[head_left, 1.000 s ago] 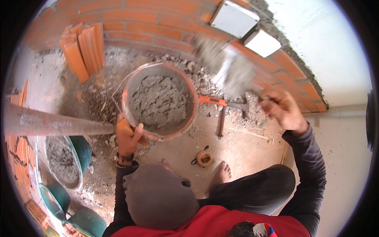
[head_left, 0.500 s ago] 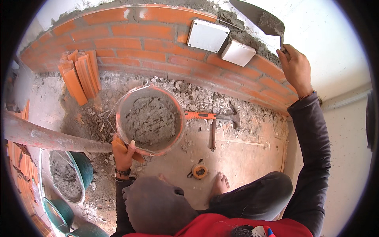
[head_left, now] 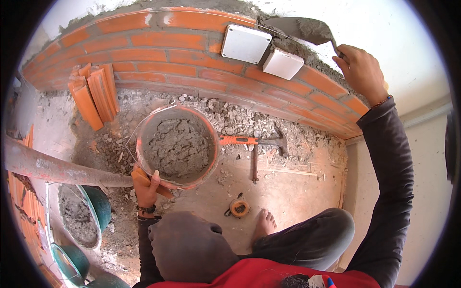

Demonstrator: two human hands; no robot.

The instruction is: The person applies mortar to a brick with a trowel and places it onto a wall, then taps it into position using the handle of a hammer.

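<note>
Clock positions are around the whole view. A concrete floor (head_left: 307,197), dusty and pale, fills the middle. An orange brick wall (head_left: 168,41) bends from ten o'clock over twelve to three, rubble (head_left: 230,115) strewn along its foot. White plaster (head_left: 408,48) rises beyond it at two o'clock. Grey mortar (head_left: 319,61) lines the wall's top edge, near two white boxes (head_left: 246,44) on its face, at twelve and one.

At two o'clock, the right hand (head_left: 361,69) is clenched around the handle of a mortar-smeared trowel (head_left: 312,31); the blade is at the wall's top, at one o'clock. Whether it touches the mortar is unclear. At eight o'clock, the left hand (head_left: 146,191) grasps an orange clay piece (head_left: 164,192) beside the rim of a mortar bucket (head_left: 177,149), left of centre.

A claw hammer (head_left: 252,140) extends from near that rim toward three. Floor stretches between the hammer and a tape measure (head_left: 238,208) at six. Leftward, room narrows: a thick pole (head_left: 67,165) juts in from nine, and green buckets (head_left: 98,206) crowd eight.
</note>
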